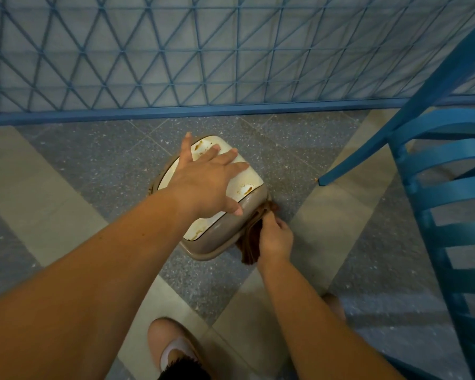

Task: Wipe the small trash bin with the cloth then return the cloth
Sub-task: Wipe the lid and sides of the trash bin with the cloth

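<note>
Two hands are working the small trash bin [225, 242] on the floor [93, 160]; the left hand [206, 179] is lying flat and open on its stained white lid [247, 171], steadying it, while the right hand [276, 239] is pinching the brown cloth [251, 242] against the bin's right side. Wiping looks to be in hand, with the lid stains likely waiting next; the blue chair [436, 165] is crowding the right, the lattice fence [176, 50] is closing the far edge, and open floor is lying to the left.

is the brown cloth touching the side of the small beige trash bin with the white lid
Touching. The head view shows the brown cloth, gripped by the right hand, pressed against the right side of the beige trash bin with no gap visible.
</note>
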{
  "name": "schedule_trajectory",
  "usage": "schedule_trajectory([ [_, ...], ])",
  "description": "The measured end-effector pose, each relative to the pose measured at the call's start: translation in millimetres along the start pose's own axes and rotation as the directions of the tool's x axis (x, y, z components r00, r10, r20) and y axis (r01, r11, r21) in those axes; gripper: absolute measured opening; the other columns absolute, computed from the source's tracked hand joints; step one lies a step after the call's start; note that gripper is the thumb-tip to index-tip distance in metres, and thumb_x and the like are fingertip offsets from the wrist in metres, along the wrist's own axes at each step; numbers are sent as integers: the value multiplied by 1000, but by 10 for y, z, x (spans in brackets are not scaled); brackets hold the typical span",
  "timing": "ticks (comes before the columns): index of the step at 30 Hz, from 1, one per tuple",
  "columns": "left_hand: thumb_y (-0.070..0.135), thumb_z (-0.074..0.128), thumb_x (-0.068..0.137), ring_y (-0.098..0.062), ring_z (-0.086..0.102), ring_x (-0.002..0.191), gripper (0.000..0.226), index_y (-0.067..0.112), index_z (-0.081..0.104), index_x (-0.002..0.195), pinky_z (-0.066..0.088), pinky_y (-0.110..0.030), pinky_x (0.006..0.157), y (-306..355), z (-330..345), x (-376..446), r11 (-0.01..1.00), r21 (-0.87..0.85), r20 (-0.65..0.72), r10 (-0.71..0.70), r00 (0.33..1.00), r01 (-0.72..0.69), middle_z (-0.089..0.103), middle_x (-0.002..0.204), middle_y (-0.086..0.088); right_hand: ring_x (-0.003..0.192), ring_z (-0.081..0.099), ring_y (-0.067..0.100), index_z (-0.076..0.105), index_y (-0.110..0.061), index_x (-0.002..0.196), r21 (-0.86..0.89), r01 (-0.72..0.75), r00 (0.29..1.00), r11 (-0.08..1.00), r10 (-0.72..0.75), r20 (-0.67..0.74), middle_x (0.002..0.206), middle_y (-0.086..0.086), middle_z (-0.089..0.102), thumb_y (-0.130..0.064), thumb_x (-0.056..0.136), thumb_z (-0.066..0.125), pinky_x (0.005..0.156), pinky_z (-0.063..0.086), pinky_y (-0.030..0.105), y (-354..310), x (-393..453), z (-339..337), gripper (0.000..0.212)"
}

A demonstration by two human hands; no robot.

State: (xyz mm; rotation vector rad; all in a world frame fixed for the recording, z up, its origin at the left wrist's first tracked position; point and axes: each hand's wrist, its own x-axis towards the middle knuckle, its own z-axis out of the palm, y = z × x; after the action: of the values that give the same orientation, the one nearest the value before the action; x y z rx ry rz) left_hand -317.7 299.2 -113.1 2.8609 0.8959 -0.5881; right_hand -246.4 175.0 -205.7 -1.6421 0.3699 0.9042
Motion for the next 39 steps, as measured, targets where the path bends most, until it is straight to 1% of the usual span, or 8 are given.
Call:
schedule_trajectory([
  [7,71,53,76,-18,-1,148,88,42,12,148,-16,-64,109,1,-30,18,1000,-5,15,7,1000,-7,4,160,10,85,64,25,67,-7,91,-30,-50,994,998,53,96,88,12,70,-10,88,61,76,50,36,665,-329,63,8],
  [11,71,52,78,-19,-2,148,88,41,9,149,-18,-64,108,11,-19,5,1000,8,15,10,1000,-10,1,161,10,73,60,19,63,-10,77,-57,-43,995,997,48,89,82,12,67,-12,89,58,69,48,31,471,-214,37,13],
  [17,70,51,79,-20,-4,148,88,39,8,150,-18,-64,108,22,-29,2,999,33,27,10,1000,-11,0,161,9,86,65,28,68,-5,91,-94,-65,998,993,67,21,91,13,68,-25,88,61,83,55,42,-178,199,-21,21],
  [19,70,51,78,-19,-4,148,89,39,8,150,-18,-64,108,26,-21,0,1000,30,20,7,1000,-8,1,161,9,84,66,30,67,-7,80,-58,-61,998,996,62,23,86,13,68,-23,87,63,82,56,47,-302,289,-6,18],
  [24,72,50,77,-19,-2,148,90,39,9,149,-18,-63,107,3,-22,20,999,47,9,16,1000,-17,3,161,9,86,64,26,68,-6,98,-91,-6,1000,996,8,21,97,15,69,-17,88,60,77,50,37,39,126,-18,17],
  [29,73,51,76,-21,0,148,90,39,10,149,-20,-63,105,16,-39,41,997,67,17,26,1000,-27,4,161,9,78,63,21,64,-11,77,-58,-102,988,993,108,110,84,10,68,-16,87,63,74,50,35,451,-169,-22,12],
  [33,73,51,76,-22,0,148,90,39,9,149,-20,-63,105,14,-26,43,997,75,9,27,1000,-27,4,161,9,90,67,32,64,-11,71,-103,-63,995,993,71,76,84,13,69,-24,84,65,86,53,48,210,10,-45,18],
  [39,73,51,75,-22,-4,148,92,40,8,149,-20,-63,106,1,3,44,998,57,-33,34,999,-33,3,161,9,85,67,33,69,-10,79,-207,19,996,978,0,95,86,15,70,-32,87,63,80,57,46,-284,354,-58,24],
])
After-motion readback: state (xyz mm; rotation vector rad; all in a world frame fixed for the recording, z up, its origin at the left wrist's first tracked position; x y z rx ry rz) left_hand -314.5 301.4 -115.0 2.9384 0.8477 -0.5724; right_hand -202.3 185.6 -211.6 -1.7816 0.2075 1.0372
